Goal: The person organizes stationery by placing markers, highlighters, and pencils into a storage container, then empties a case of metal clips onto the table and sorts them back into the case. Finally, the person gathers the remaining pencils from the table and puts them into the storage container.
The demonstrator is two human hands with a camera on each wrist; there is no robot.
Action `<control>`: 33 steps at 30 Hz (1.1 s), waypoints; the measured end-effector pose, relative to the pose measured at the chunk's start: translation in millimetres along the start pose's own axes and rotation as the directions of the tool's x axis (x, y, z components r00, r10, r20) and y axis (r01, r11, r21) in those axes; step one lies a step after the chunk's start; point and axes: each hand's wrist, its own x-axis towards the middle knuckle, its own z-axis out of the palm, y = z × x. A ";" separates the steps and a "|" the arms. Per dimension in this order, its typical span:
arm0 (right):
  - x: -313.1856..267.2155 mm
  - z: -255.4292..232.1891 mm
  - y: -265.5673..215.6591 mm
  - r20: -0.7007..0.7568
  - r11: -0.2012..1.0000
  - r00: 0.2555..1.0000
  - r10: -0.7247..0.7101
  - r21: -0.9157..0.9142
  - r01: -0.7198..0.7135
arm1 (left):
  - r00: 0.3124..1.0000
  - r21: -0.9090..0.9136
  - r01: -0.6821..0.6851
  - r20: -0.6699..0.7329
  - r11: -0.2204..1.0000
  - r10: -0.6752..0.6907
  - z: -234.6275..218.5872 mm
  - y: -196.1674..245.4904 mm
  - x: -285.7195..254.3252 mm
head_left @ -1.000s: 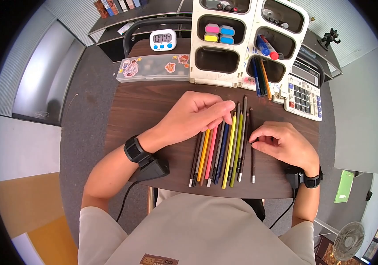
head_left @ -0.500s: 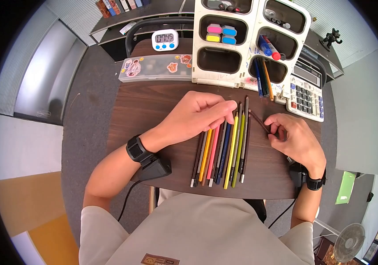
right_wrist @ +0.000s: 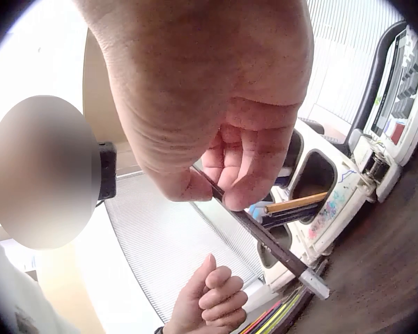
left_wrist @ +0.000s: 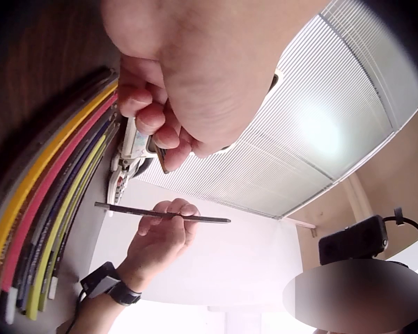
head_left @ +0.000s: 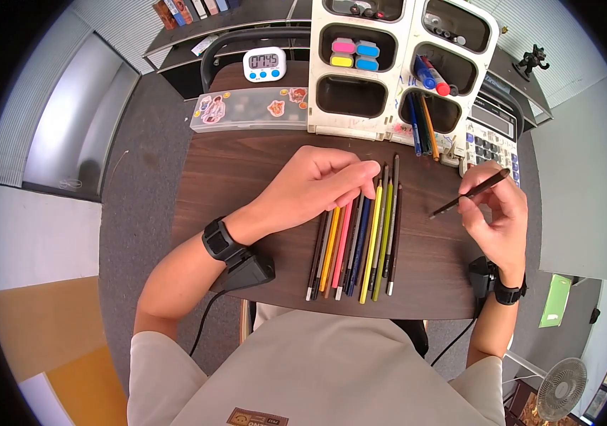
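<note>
The right hand pinches a dark pencil at three o'clock from the row of pencils; the left hand, loosely curled at eleven, holds nothing

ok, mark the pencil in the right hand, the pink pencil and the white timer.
Dark pencil (right_wrist: pixel 266 239): right wrist view, shaft between fingertips and white end.
Pink pencil (head_left: pixel 342 246): head view, middle of its shaft.
White timer (head_left: pixel 264 62): head view, its display.

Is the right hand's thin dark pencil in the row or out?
Out: the right hand pinches the thin dark pencil, apart from the multicoloured pencil row.
</note>
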 end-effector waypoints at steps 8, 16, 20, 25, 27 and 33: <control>1.2 -1.5 10.4 0.194 0.989 0.979 0.062 -0.145 -0.034 | 1.000 0.013 0.003 -0.005 1.000 -0.003 0.4 -0.1 -0.3; 2.7 -8.9 13.5 0.450 0.858 0.750 0.484 -0.077 -0.507 | 1.000 0.001 0.018 -0.005 1.000 -0.018 0.2 1.4 -0.5; 3.6 -12.3 16.5 0.516 0.815 0.678 0.524 -0.072 -0.575 | 1.000 0.000 0.022 -0.005 1.000 -0.022 0.1 1.3 -1.2; 8.2 -17.7 14.0 0.494 0.716 0.651 0.576 0.079 -0.693 | 1.000 0.008 0.007 -0.001 1.000 -0.007 -0.1 1.4 -1.5; 10.1 -19.1 9.4 0.467 0.715 0.678 0.568 0.128 -0.687 | 1.000 0.010 0.003 -0.001 1.000 -0.003 -0.4 0.3 -1.3; 11.0 -17.6 1.3 0.264 0.752 0.791 0.552 0.253 -0.609 | 1.000 0.010 -0.002 0.004 1.000 0.002 -0.8 -1.0 -0.9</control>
